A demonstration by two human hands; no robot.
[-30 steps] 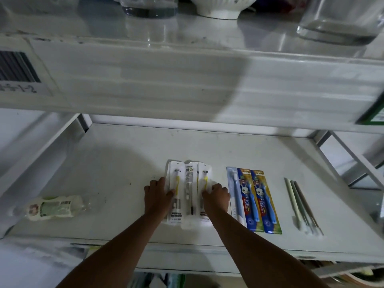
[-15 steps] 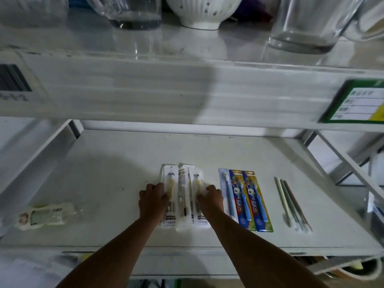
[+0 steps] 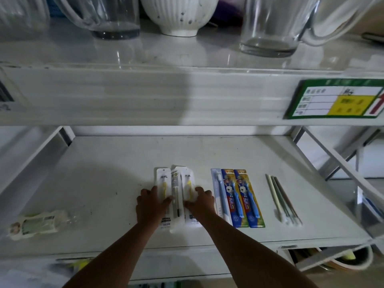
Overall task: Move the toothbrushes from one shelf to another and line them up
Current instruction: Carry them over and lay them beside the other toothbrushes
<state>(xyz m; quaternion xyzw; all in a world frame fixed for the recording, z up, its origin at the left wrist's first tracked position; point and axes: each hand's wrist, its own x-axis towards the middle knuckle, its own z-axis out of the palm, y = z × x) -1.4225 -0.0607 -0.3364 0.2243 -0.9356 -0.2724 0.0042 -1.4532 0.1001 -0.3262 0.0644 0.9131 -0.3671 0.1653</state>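
Shelf looks like painted white metal, matt and a bit scuffed. Toothbrush packs are glossy clear plastic, the jugs up top glass, bowl glazed ceramic.

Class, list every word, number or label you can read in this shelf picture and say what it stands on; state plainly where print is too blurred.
Green and yellow shelf tag: printed characters, too blurred to read.
Barcode label at the left edge: cut off, unreadable.
White toothbrush packs: dark print near the bottom, too small to read.
Blue cartoon packs: red logo, illegible.
Tube at left: label blurred.
Nothing can be quoted with confidence.
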